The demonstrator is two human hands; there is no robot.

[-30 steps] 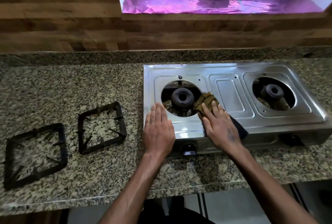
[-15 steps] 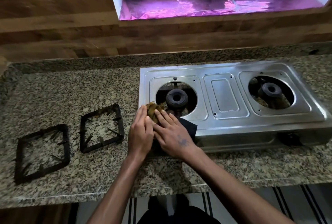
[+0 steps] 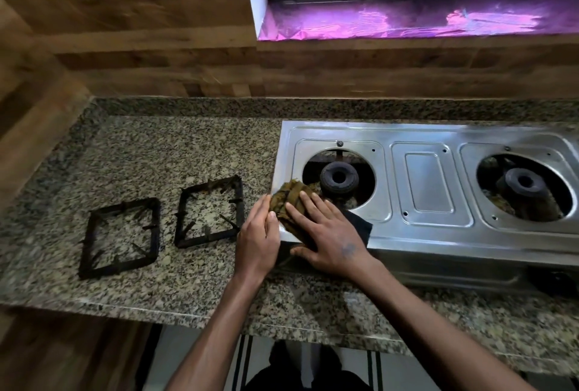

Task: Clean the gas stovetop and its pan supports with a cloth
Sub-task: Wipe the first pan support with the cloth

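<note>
A steel two-burner gas stovetop [image 3: 429,183] stands on the granite counter, both burners bare. An olive-brown cloth [image 3: 286,198] with a dark part lies on the stove's front left corner, beside the left burner [image 3: 339,176]. My right hand [image 3: 326,234] presses flat on the cloth with straight fingers. My left hand [image 3: 258,238] rests against the stove's left edge, fingertips touching the cloth. Two black square pan supports [image 3: 209,212] [image 3: 120,237] lie on the counter left of the stove.
The granite counter [image 3: 150,152] runs left to a wooden side wall [image 3: 28,99] and back to a wooden backsplash. A window sill with purple foil [image 3: 423,19] sits above the stove. The right burner [image 3: 526,185] has debris around it.
My right hand slid the cloth leftward from the right of the left burner to the stove's front left corner. My left hand shifted from the stove top to its left edge.
</note>
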